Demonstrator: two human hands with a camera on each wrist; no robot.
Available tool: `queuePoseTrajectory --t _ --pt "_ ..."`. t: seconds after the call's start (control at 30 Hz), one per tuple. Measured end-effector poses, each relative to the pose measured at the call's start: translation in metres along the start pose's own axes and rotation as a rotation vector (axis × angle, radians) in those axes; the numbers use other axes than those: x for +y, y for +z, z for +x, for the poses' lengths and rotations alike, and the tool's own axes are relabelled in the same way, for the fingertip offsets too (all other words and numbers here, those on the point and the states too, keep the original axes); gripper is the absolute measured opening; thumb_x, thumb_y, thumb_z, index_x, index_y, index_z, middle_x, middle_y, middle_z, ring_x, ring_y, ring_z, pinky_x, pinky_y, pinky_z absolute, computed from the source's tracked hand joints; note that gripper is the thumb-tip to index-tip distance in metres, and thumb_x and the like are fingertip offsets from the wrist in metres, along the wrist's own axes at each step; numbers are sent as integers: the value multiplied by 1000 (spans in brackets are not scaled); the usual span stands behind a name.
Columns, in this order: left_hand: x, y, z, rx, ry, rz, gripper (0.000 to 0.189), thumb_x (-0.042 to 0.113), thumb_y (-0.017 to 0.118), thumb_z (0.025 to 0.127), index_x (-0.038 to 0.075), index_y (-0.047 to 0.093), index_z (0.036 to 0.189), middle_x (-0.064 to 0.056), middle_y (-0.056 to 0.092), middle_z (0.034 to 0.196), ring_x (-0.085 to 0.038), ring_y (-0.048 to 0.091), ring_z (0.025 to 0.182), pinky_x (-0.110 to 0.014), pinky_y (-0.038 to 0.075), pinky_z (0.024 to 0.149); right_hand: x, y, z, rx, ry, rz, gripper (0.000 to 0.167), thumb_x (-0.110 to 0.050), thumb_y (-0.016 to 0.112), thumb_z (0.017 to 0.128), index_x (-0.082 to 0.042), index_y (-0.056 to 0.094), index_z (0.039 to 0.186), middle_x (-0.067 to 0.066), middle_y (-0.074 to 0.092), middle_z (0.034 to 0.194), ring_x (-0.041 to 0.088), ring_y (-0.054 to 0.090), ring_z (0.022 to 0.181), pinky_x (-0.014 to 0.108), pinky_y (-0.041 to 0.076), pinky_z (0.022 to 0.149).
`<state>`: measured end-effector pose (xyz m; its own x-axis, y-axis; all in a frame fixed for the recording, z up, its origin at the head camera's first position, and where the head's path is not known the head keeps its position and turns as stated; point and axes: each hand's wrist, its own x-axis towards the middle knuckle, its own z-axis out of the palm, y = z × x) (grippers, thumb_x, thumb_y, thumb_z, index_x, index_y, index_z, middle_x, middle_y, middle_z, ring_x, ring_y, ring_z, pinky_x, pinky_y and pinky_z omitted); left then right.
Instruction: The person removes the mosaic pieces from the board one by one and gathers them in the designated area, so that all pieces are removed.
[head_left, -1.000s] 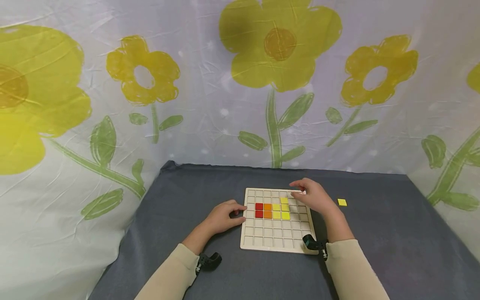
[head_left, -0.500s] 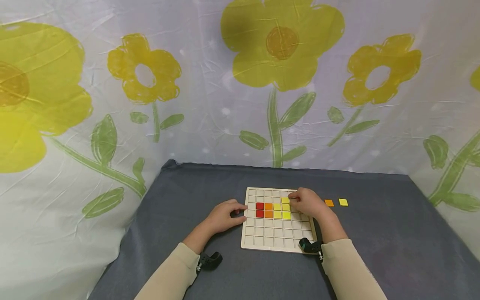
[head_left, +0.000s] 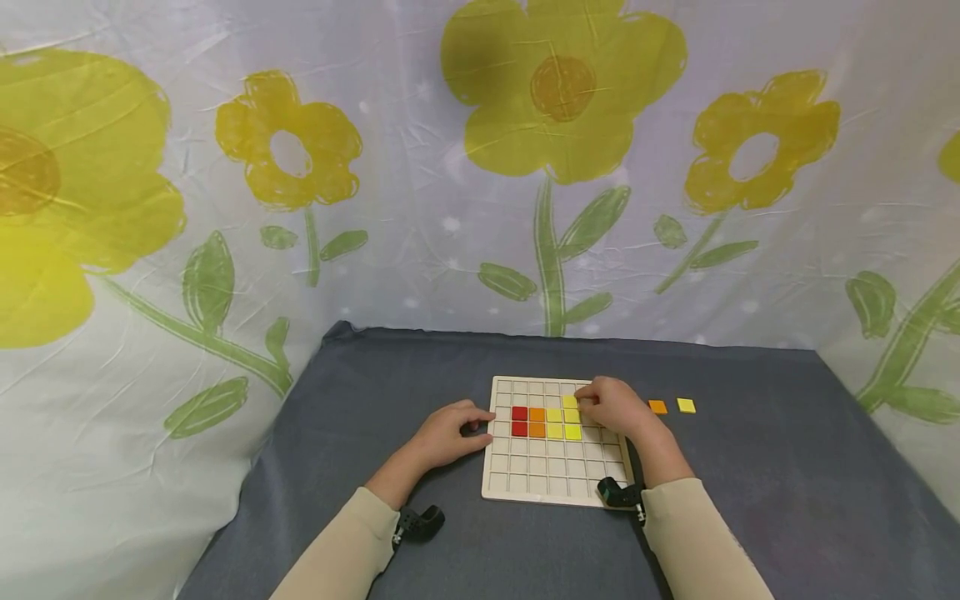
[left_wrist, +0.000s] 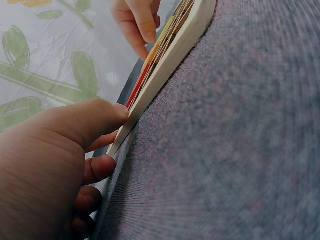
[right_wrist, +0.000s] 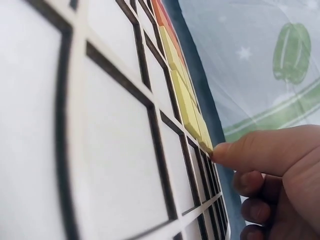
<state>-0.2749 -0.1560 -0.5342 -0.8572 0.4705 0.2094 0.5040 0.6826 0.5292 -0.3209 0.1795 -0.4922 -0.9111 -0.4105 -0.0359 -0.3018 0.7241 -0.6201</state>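
Observation:
A square wooden grid board (head_left: pixel 528 483) lies on the table. In its cells are two red tiles (head_left: pixel 520 413), two orange tiles (head_left: pixel 537 422) and several yellow tiles (head_left: pixel 554 422). My left hand (head_left: pixel 444 433) rests at the board's left edge; thumb and index finger touch it a little apart, the other fingers loosely bent. At the upper right of the yellow group, my right hand (head_left: pixel 617 406) has thumb and fingertip at the topmost yellow tile (head_left: pixel 570 402). The right wrist view shows the thumb on a yellow tile's (right_wrist: pixel 205 137) end, its index finger hidden behind.
A loose orange tile (head_left: pixel 657 407) and a loose yellow tile (head_left: pixel 686 406) lie on the dark cloth (head_left: pixel 750 483) right of the board. A curtain (head_left: pixel 420 275) printed with flowers hangs around the table. Each wrist wears a black camera.
My right hand has come down and inward from above the board's upper right to the topmost yellow tile, uncovering the loose orange tile. The left hand stays at the board's edge.

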Motion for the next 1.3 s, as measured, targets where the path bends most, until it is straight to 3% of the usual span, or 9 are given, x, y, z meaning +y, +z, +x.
queuePoseTrajectory --t 0.1,0.23,0.6,0.8,1.07,1.3 --pt "0 0 0 -5 -10 9 36 32 77 95 19 74 128 11 52 88 -8 47 75 -28 41 69 0 1 1 28 -5 -22 29 -8 65 99 1 73 125 12 68 109 20 48 72 39 40 69" --pt "0 0 1 -12 -16 12 37 33 76 95 19 73 129 11 52 89 -8 47 76 -28 40 69 0 2 3 59 -11 -57 26 -11 66 98 -1 75 121 6 63 93 21 48 74 39 40 67" --pt "2 -1 1 -6 -11 5 35 32 76 95 18 74 127 10 52 89 -9 47 76 -30 40 69 -2 -3 0 96 -36 -71 25 -13 67 97 -2 75 118 7 50 83 23 43 74 41 35 67" --pt "1 0 1 -7 -11 10 35 32 76 95 18 74 127 10 52 89 -9 47 75 -30 40 69 -1 -15 -6 134 -33 -30 28 -14 65 97 -2 74 121 8 47 88 25 41 80 44 33 68" --pt "-1 0 0 5 12 4 35 33 76 95 18 74 127 10 52 89 -8 47 74 -28 41 68 -3 -36 -15 199 -60 -23 26 -16 68 98 -4 74 121 7 45 87 24 40 77 44 35 68" --pt "0 0 0 -3 3 3 36 34 76 95 18 74 128 10 53 89 -8 47 74 -28 41 69 -8 -54 -26 248 -49 -10 28 -17 67 99 -5 73 124 8 53 100 27 42 91 46 36 72"
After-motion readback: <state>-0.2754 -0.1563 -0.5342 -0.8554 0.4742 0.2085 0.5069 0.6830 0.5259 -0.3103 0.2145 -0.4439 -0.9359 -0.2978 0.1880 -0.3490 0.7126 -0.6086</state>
